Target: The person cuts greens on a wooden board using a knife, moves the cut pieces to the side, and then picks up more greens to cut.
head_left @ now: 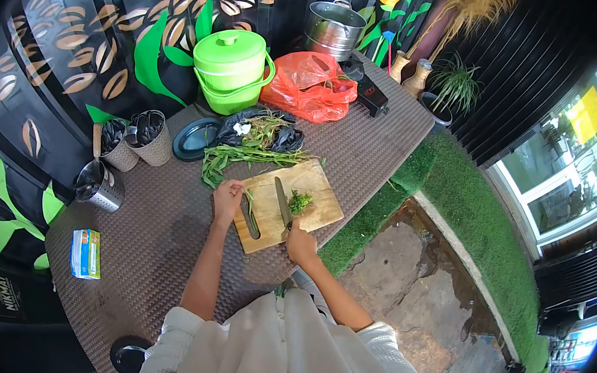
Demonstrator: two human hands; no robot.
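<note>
My right hand (300,243) is wrapped round the handle of a kitchen knife (282,198), whose blade lies across the wooden cutting board (326,202) and points away from me. Beside the blade, on its right, sits a small heap of chopped greens (300,202). At the board's left edge, my left hand (227,200) has its fingers pinched together at a few green stalks (251,213), which hang down over the board near its handle slot. Behind the board lies a bunch of long leafy greens (244,156).
A black plastic bag (285,138) with plant scraps and a dark oval plate (195,139) lie behind. Farther back stand a green lidded bucket (230,65), a red plastic bag (308,90), a portable stove (370,96) and a steel pot (334,28). Cutlery holders (150,142) stand left.
</note>
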